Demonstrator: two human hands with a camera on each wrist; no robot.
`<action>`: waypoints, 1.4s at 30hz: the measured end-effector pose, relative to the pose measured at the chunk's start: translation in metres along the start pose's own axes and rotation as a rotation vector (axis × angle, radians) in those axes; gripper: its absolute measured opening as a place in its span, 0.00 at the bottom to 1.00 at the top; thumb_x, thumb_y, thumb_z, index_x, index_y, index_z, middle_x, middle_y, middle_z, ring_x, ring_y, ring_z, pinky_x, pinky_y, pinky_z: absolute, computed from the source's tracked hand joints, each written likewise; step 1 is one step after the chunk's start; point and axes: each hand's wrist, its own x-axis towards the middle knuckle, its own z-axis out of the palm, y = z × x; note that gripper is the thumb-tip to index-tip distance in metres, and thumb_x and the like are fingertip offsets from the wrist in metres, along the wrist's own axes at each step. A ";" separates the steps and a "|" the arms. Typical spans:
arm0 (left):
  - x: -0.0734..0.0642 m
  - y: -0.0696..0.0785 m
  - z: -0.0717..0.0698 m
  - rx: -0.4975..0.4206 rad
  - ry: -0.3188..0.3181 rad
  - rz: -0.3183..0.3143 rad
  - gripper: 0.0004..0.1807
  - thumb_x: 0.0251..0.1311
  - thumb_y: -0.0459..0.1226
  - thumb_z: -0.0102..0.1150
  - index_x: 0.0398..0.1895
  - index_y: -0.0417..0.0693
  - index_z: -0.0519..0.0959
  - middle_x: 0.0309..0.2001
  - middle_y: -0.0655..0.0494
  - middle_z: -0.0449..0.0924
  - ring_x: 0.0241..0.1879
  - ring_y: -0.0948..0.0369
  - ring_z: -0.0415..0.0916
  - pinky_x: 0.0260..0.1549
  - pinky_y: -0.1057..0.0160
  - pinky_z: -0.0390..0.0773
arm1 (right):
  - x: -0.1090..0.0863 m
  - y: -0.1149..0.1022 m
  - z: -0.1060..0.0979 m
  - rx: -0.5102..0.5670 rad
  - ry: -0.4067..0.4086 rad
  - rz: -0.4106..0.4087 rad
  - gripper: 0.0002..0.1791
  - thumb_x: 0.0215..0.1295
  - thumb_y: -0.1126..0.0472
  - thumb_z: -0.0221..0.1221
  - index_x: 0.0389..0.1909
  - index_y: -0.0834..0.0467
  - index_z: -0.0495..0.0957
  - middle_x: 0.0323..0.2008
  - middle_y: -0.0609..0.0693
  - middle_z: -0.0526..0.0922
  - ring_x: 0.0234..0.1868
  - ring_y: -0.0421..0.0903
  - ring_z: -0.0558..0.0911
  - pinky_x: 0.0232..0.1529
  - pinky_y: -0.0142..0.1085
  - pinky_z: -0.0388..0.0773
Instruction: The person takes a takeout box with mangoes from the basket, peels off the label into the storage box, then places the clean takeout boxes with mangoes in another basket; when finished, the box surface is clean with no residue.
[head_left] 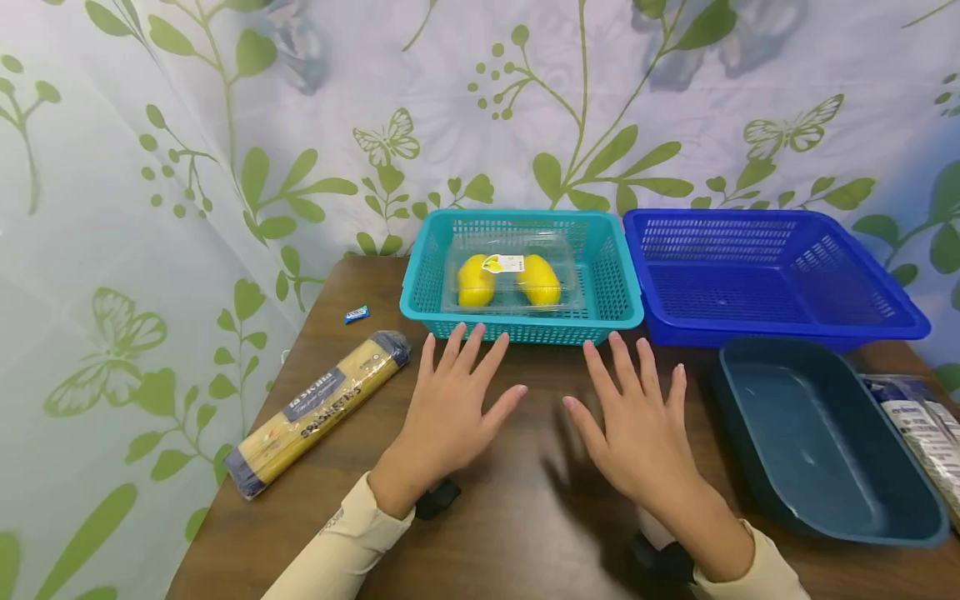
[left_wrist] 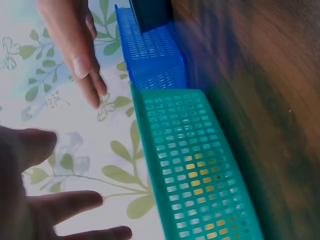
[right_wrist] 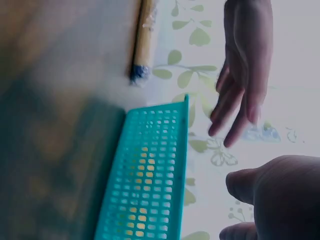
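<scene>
Both hands hover in front of a teal basket with fingers spread and nothing in them. My left hand has its fingertips near the basket's front rim, and my right hand is level with it, near the basket's right front corner. Inside the basket lies a clear plastic box holding two yellow lemons under a small label. Each wrist view shows the basket's slotted side, with yellow showing through. In the left wrist view the left hand's fingers stick out straight, apart from the basket.
A pack of spaghetti lies on the left of the wooden table, with a small blue wrapped sweet behind it. A blue basket stands right of the teal one. Before it sits a dark teal tub, beside a printed plastic pack.
</scene>
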 end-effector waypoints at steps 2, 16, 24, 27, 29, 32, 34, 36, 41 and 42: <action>0.001 -0.004 0.000 -0.065 0.037 -0.003 0.34 0.75 0.60 0.45 0.75 0.54 0.69 0.72 0.47 0.69 0.74 0.46 0.60 0.71 0.34 0.50 | 0.008 0.001 -0.004 0.002 -0.008 0.001 0.41 0.76 0.35 0.47 0.81 0.52 0.54 0.79 0.63 0.50 0.80 0.66 0.39 0.69 0.69 0.22; 0.029 -0.045 0.033 -0.716 0.286 -0.236 0.18 0.74 0.42 0.56 0.63 0.46 0.78 0.43 0.54 0.86 0.41 0.58 0.84 0.45 0.55 0.82 | 0.107 0.023 -0.017 0.247 -0.016 -0.001 0.33 0.78 0.42 0.49 0.74 0.58 0.65 0.73 0.65 0.63 0.72 0.66 0.64 0.67 0.67 0.59; 0.035 -0.058 0.060 -0.867 0.361 -0.353 0.16 0.73 0.39 0.59 0.59 0.44 0.77 0.34 0.50 0.86 0.32 0.44 0.82 0.29 0.62 0.79 | 0.149 0.041 0.004 0.396 -0.140 0.120 0.25 0.77 0.43 0.50 0.60 0.59 0.67 0.61 0.66 0.67 0.53 0.61 0.71 0.50 0.58 0.70; 0.039 -0.059 0.064 -0.923 0.433 -0.410 0.14 0.73 0.35 0.59 0.57 0.38 0.76 0.30 0.46 0.83 0.26 0.47 0.78 0.25 0.66 0.75 | 0.159 0.046 0.012 0.431 -0.184 0.143 0.23 0.78 0.46 0.51 0.60 0.59 0.64 0.62 0.67 0.66 0.57 0.62 0.70 0.52 0.58 0.70; 0.042 -0.061 0.067 -0.953 0.507 -0.448 0.13 0.72 0.33 0.59 0.54 0.34 0.76 0.28 0.44 0.80 0.23 0.52 0.73 0.23 0.68 0.71 | 0.166 0.048 0.016 0.452 -0.203 0.164 0.23 0.78 0.46 0.51 0.60 0.58 0.63 0.63 0.67 0.65 0.59 0.62 0.69 0.53 0.58 0.69; 0.047 -0.065 0.074 -0.978 0.614 -0.489 0.13 0.71 0.33 0.60 0.53 0.32 0.75 0.27 0.43 0.78 0.22 0.60 0.68 0.23 0.69 0.67 | 0.175 0.050 0.020 0.473 -0.215 0.184 0.22 0.78 0.47 0.50 0.61 0.58 0.61 0.62 0.68 0.64 0.59 0.63 0.68 0.53 0.58 0.68; 0.050 -0.068 0.078 -0.991 0.665 -0.500 0.13 0.71 0.34 0.61 0.52 0.33 0.75 0.28 0.43 0.77 0.23 0.61 0.67 0.24 0.70 0.67 | 0.180 0.051 0.021 0.490 -0.224 0.194 0.23 0.79 0.48 0.49 0.62 0.59 0.61 0.62 0.69 0.63 0.59 0.63 0.67 0.54 0.58 0.68; 0.052 -0.069 0.081 -1.013 0.698 -0.503 0.14 0.70 0.36 0.63 0.51 0.36 0.75 0.29 0.45 0.77 0.25 0.61 0.69 0.26 0.70 0.69 | 0.184 0.052 0.021 0.508 -0.230 0.210 0.22 0.79 0.48 0.48 0.62 0.59 0.60 0.62 0.69 0.63 0.58 0.63 0.66 0.53 0.57 0.68; 0.053 -0.073 0.087 -1.038 0.774 -0.494 0.17 0.67 0.42 0.67 0.49 0.40 0.77 0.30 0.48 0.78 0.29 0.58 0.74 0.29 0.68 0.72 | 0.193 0.053 0.027 0.546 -0.252 0.251 0.22 0.80 0.50 0.48 0.64 0.58 0.59 0.53 0.66 0.68 0.45 0.59 0.70 0.42 0.49 0.68; 0.053 -0.074 0.088 -1.033 0.788 -0.492 0.17 0.66 0.42 0.68 0.49 0.40 0.77 0.30 0.48 0.78 0.29 0.58 0.74 0.29 0.68 0.73 | 0.195 0.052 0.028 0.550 -0.255 0.255 0.22 0.80 0.50 0.48 0.64 0.57 0.58 0.51 0.64 0.70 0.42 0.58 0.70 0.40 0.48 0.67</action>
